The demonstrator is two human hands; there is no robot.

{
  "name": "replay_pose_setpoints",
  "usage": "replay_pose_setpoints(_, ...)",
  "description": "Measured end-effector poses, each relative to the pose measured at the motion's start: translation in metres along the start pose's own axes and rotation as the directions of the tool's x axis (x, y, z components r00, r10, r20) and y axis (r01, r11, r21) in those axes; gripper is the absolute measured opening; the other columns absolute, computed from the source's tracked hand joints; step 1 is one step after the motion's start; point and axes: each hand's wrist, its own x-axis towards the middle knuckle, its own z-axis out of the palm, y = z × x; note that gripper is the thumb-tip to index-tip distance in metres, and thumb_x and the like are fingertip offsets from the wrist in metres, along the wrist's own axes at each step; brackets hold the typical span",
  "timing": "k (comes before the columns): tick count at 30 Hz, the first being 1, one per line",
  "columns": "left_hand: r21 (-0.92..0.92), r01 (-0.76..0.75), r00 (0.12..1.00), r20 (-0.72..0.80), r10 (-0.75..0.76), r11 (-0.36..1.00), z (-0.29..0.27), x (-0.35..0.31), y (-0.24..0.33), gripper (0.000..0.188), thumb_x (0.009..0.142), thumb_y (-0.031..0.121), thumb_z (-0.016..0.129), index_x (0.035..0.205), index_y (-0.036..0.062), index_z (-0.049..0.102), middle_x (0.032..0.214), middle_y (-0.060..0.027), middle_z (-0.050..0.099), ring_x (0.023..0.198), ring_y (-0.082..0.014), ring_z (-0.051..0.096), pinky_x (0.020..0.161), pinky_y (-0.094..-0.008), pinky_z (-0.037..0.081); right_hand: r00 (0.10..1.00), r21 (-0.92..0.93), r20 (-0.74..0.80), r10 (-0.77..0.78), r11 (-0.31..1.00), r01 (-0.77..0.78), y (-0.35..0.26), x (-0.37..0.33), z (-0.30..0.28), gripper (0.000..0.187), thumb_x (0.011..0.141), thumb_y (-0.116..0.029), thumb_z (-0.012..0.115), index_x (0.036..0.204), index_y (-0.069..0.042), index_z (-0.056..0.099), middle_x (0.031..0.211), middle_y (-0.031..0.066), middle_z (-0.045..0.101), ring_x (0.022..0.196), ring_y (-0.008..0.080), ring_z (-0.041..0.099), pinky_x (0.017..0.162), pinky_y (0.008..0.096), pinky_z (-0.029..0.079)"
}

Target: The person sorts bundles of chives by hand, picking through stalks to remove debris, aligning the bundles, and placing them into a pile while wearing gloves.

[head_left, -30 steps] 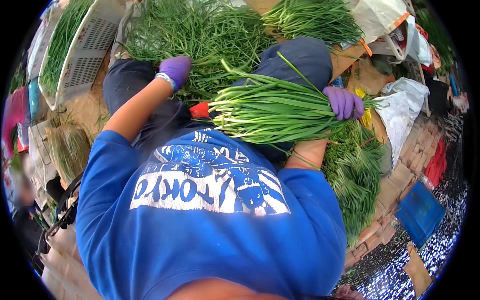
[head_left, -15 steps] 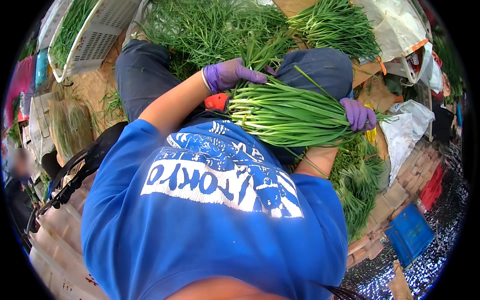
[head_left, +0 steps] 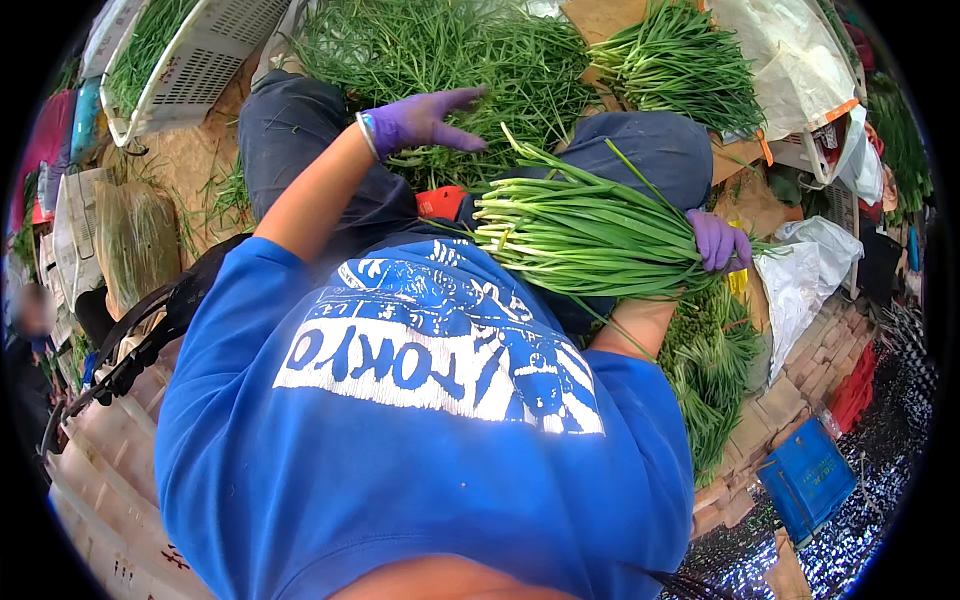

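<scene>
A thick bunch of garlic chives point(head_left: 590, 235) lies across my lap, pale stem ends toward the left and green leaves toward the right. My right hand point(head_left: 718, 241), in a purple glove, is closed round its leafy end. One chive sticks up out of the bunch. My left hand point(head_left: 425, 122), also gloved in purple, is empty, with thumb and fingers spread. It hovers over my left knee, at the near edge of a loose heap of green chives point(head_left: 450, 60), apart from the bunch.
A tidy pile of chives point(head_left: 685, 65) lies at the far right, by a white sack point(head_left: 790, 55). More greens point(head_left: 705, 370) lie beside my right arm. At the far left stands a white plastic crate point(head_left: 205, 65). A blue container point(head_left: 808, 480) is at the lower right.
My left hand has let go of some loose green blades near the bunch's stem ends and moved left, fingers opening. My right hand still grips the bunch, nearly unmoved.
</scene>
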Motion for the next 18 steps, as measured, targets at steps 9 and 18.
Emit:
replay_pose_setpoints(9,0.038,-0.121,0.986,0.120,0.116,0.992,0.033,0.025,0.079,0.032,0.080,0.032,0.054,0.095,0.0044,0.060,0.077,-0.0088,0.060,0.067,-0.0145,0.056,0.063,-0.0269,0.045,0.986,-0.051,-0.169,-0.008,0.999,-0.001,0.007,0.003,0.013,0.017,0.081,-0.026,0.047,0.087,-0.014,0.057,0.060,-0.0045,0.054,0.054,0.0067,0.052,0.060,0.0204,0.043)
replay_pose_setpoints(18,0.845,0.299,0.903,-0.100,-0.417,0.444,-0.038,-0.033,-0.015,0.032,0.075,0.036,0.054,0.086,0.0068,0.059,0.082,-0.0123,0.059,0.079,-0.0267,0.057,0.068,-0.0337,0.045,0.992,-0.027,-0.127,-0.006,1.000,0.003,-0.007,-0.006,0.009,0.025,0.080,-0.031,0.049,0.095,-0.012,0.057,0.058,-0.0057,0.054,0.051,0.0048,0.051,0.058,0.0187,0.042)
